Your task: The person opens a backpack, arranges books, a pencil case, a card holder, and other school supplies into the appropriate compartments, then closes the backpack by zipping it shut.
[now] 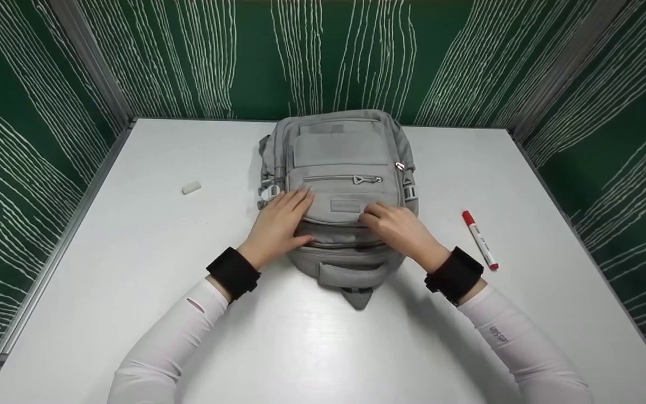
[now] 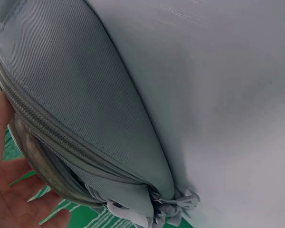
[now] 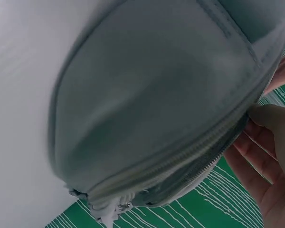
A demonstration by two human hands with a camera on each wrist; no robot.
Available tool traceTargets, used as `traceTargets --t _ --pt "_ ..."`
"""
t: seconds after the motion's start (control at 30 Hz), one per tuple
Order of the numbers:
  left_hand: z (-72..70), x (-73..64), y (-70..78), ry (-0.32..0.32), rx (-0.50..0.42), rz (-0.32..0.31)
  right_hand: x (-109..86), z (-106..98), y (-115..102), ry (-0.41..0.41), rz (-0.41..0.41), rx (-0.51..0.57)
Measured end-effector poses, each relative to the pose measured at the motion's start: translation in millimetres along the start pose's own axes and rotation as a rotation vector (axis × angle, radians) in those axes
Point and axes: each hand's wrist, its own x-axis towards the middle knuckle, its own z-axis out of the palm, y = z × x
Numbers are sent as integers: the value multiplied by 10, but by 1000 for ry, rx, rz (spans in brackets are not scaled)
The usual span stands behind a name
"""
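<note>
A grey backpack (image 1: 340, 148) lies on the white table, its top handle (image 1: 351, 276) toward the person. The left hand (image 1: 278, 224) rests on the front panel's left side, fingers extended, its thumb beside the front compartment's opening. On the right, the right hand (image 1: 398, 227) has curled fingers at that compartment's edge. Its thumb and fingers pinch along the zipper (image 3: 206, 167) in the right wrist view; any pull tab there is hidden. A gap shows between the zipper's two sides. In the left wrist view, the zipped side (image 2: 42, 126) runs past the left thumb.
A red-capped marker (image 1: 480, 240) lies on the table (image 1: 536, 336) right of the backpack. On the left is a small whitish block (image 1: 191, 187). Green walls (image 1: 255, 56) with white wavy lines border the table's back and sides.
</note>
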Motion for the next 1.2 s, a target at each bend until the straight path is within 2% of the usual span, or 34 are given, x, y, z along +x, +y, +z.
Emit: traceTargets --t 0.17,0.3,0.43,0.57,0.8,0.97,1.07,1.2 --pt "-30 -10 -89 -28 -5 -45 70 -146 31 55 30 22" --pt "-54 -39 -213 -40 -82 -103 154 -271 72 99 56 31" --pt "-87 -78 -409 -42 -147 -153 241 -373 120 121 93 37" --pt "-124 -136 -674 -51 -162 -218 310 -458 163 127 154 67" --pt "-232 -318 -1197 -82 -70 -358 395 -549 240 109 234 133" --pt "-332 -478 -1547 -147 -6 -439 425 -572 255 100 242 148" --pt "-349 -557 -1716 -177 21 -478 424 -573 249 91 241 152" --pt "-316 -624 -1851 -165 37 -503 410 -562 250 97 243 162"
